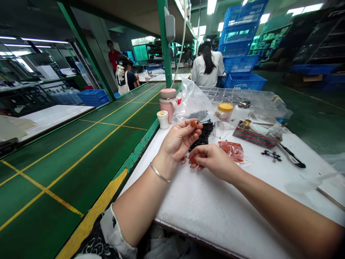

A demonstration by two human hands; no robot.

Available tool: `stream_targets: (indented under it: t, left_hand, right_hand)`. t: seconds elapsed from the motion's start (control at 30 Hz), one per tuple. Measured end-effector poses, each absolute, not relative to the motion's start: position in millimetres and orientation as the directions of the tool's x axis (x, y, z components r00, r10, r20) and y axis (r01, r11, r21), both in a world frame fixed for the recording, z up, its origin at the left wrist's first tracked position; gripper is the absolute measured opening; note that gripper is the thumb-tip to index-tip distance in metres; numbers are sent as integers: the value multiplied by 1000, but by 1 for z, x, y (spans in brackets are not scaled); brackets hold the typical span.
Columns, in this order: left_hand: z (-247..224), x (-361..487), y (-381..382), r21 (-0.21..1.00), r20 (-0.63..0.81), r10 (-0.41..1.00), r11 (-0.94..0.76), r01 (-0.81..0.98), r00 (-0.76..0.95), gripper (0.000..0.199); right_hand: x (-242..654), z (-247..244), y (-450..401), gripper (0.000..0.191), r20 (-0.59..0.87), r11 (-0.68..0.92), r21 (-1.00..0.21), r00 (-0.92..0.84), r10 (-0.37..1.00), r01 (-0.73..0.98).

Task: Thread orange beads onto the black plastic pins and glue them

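Note:
My left hand is raised over the white table, its thumb and fingers pinching a small thin dark part. Just below and to the right, my right hand is near a small bag of red pieces; its fingers are curled together, and whatever may be between them is too small to make out. Behind both hands lies a pile of black pieces. A clear bag of orange-red pieces rests beyond my right hand.
A green conveyor belt runs along the left. Near its edge stand a pink bottle and a white cup. On the right are a patterned box and a cutter. Several people are farther back.

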State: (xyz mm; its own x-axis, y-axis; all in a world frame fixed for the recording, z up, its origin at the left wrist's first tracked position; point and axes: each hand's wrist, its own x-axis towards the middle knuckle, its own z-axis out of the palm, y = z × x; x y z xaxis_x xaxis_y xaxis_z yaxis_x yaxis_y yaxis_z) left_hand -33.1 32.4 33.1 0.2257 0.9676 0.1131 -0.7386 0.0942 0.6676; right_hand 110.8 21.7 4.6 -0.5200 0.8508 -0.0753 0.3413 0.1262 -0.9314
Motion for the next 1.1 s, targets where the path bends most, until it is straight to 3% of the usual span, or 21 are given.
stream_targets:
  t: [0.07,0.13,0.37,0.93,1.1]
  left_hand:
    - [33,-33,32,675,112,966,98,-732,232,14]
    - [33,-31,31,685,97,968,105,-721,233,11]
    - [30,-23,27,710,84,953,149,-689,293,10]
    - [23,-9,24,790,-77,924,286,-543,374,6]
    - [17,-3,22,796,-137,844,405,-450,518,6]
  right_hand:
    - [123,10,19,4,-129,-14,-975,-512,849,222]
    - [137,15,17,10,-139,-85,-988,-502,854,129]
    - [172,16,11,18,-79,-116,-992,-493,866,-46]
    - [209,28,5,17,-39,-46,-999,-418,908,-6]
    - [218,34,7,22,-1,0,-1000,-372,928,3]
